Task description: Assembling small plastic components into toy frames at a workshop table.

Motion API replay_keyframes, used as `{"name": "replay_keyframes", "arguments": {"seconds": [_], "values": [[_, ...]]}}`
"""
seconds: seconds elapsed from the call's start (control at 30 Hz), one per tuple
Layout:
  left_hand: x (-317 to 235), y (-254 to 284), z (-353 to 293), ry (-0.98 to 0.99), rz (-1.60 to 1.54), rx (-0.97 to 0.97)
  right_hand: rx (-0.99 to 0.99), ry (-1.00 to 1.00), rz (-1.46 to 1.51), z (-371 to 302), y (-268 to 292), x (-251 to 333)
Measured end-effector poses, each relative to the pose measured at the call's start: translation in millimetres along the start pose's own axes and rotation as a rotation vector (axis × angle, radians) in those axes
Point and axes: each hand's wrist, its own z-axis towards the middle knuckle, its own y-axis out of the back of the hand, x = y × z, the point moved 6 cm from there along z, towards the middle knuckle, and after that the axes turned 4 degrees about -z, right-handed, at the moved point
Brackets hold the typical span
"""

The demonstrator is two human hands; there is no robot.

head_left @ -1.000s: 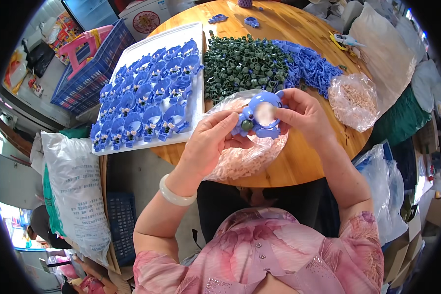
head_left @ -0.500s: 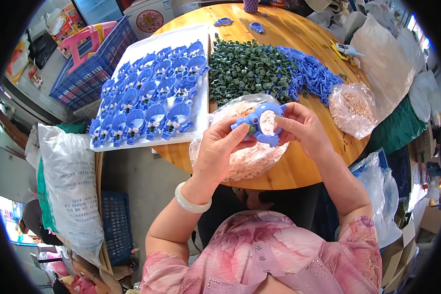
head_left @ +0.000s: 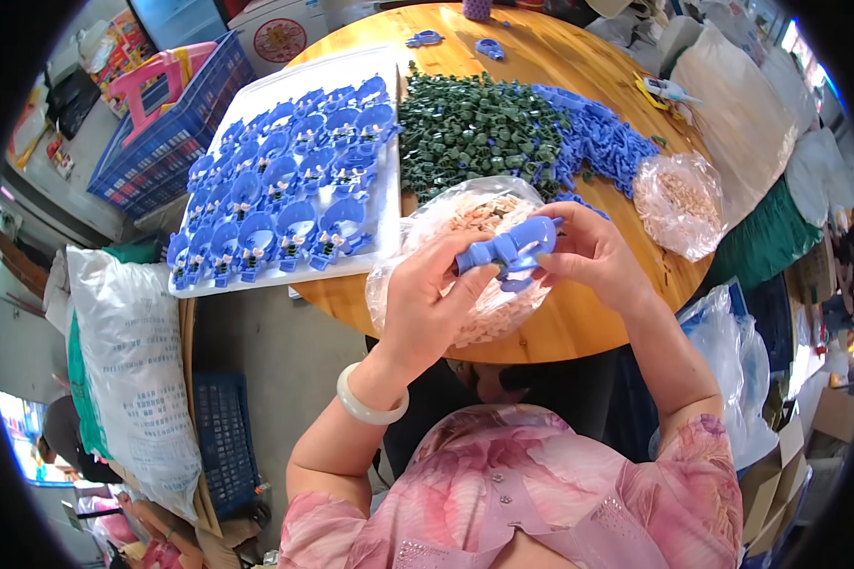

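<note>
Between my two hands is a blue plastic toy part (head_left: 510, 248) with a rounded ring-like end and a narrower end. My left hand (head_left: 436, 289) pinches its narrow end between thumb and fingers. At the rounded end, my right hand (head_left: 586, 251) grips with thumb and fingertips. The part is tilted, so its opening shows only at an angle. Right below it lies an open clear plastic bag (head_left: 489, 322) full of small peach-coloured pieces. Just beyond are a heap of dark green plastic parts (head_left: 474, 133) and a pile of blue plastic parts (head_left: 603, 142).
On the left, a white tray (head_left: 394, 204) carries rows of blue cup-shaped toys with small figures. A second bag of peach pieces (head_left: 676, 204) sits at the table's right, near a glue gun (head_left: 672, 90). Two loose blue parts lie at the far side. A blue crate (head_left: 128, 171) stands beyond the tray.
Both hands have turned the blue toy part: its ring opening faced up earlier and is now seen at a slant. The green piece visible near my left thumb no longer shows.
</note>
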Motion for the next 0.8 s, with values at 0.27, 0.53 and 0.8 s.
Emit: {"name": "replay_keyframes", "arguments": {"seconds": [0.27,0.53,0.8], "values": [[-37.1,-38.7,-0.3,-0.614,0.459,0.218,-0.194,0.667,-0.601,-37.0,21.1,24.2],[-44.7,-67.0,-2.6,-0.653,0.406,0.206,-0.361,0.895,-0.827,-71.9,33.0,31.8],[-47.3,-78.7,-5.6,-0.688,0.389,0.292,-0.417,1.001,-0.994,-93.8,34.5,31.0]]}}
